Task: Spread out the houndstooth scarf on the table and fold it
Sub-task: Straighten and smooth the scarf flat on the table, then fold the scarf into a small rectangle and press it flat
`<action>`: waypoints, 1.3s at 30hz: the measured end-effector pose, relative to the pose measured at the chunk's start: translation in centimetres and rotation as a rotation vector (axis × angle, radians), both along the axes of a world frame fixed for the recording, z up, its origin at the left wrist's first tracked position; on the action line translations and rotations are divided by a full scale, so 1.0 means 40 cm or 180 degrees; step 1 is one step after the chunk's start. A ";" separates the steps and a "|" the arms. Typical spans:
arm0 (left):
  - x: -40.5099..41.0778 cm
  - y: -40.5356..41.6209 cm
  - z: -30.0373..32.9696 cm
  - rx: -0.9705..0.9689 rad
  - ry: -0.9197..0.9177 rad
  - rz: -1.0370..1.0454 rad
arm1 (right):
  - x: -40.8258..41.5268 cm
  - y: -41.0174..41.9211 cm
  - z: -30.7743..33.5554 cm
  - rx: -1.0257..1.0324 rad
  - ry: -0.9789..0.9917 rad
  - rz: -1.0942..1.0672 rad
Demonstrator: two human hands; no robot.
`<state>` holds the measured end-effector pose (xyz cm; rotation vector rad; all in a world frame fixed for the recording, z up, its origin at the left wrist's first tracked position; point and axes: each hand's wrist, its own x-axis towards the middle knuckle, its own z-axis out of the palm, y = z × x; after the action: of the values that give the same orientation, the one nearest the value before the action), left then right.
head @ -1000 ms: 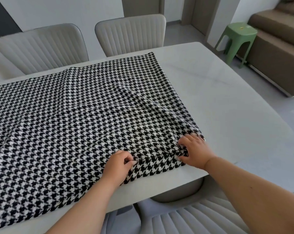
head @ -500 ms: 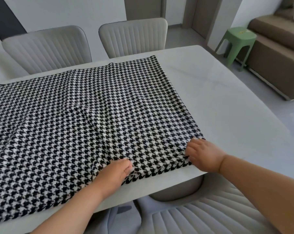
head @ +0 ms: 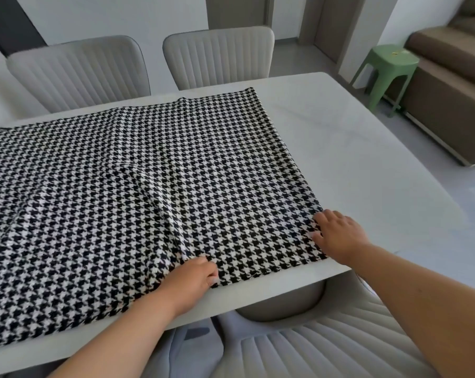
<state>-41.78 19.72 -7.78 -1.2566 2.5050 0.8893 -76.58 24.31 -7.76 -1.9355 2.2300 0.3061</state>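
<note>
Scarf (head: 154, 192) first: I see the houndstooth cloth lying spread over the white table (head: 367, 165), black and white all over. It covers the left and middle of the table top and runs off the left side of my view. Its near edge lies along the table's near edge. A few soft wrinkles run through the middle of it, and a bit of fringe shows at the far left.

My left hand (head: 192, 276) sits on the near edge of the scarf. The fingers are curled in and the fingertips pinch a small fold of cloth there.

My right hand (head: 337, 233) rests on the near right corner of the scarf. Its fingers are bent and lie on the cloth, with the thumb near the edge. I cannot tell if it pinches the cloth or just presses on it.

Two pale grey chairs (head: 220, 58) stand at the far side of the table. One more grey chair (head: 326, 347) is just below my arms. A green stool (head: 389, 69) stands to the right, beside a brown sofa (head: 454, 85).
</note>
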 end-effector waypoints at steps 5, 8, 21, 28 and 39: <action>-0.015 0.005 0.013 0.0173 0.0179 0.0063 | 0.014 -0.007 0.015 0.0328 0.0386 -0.0058; -0.006 0.011 0.039 0.0076 0.0291 0.0217 | 0.031 -0.051 0.052 0.0293 0.0665 -0.0238; 0.323 0.006 0.033 -0.0415 -0.0660 0.1235 | 0.446 -0.154 0.084 0.0029 -0.0779 0.1036; 0.409 -0.005 0.020 -0.0414 -0.0379 0.1022 | 0.653 -0.161 0.080 0.0307 -0.1384 0.0757; 0.637 -0.005 0.061 0.0149 -0.0341 0.0518 | 0.769 -0.185 0.093 0.0615 -0.0584 -0.0073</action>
<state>-16.29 19.54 -5.34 -1.4684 2.3130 0.8845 -45.82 16.93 -4.04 -1.7616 2.0251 0.3143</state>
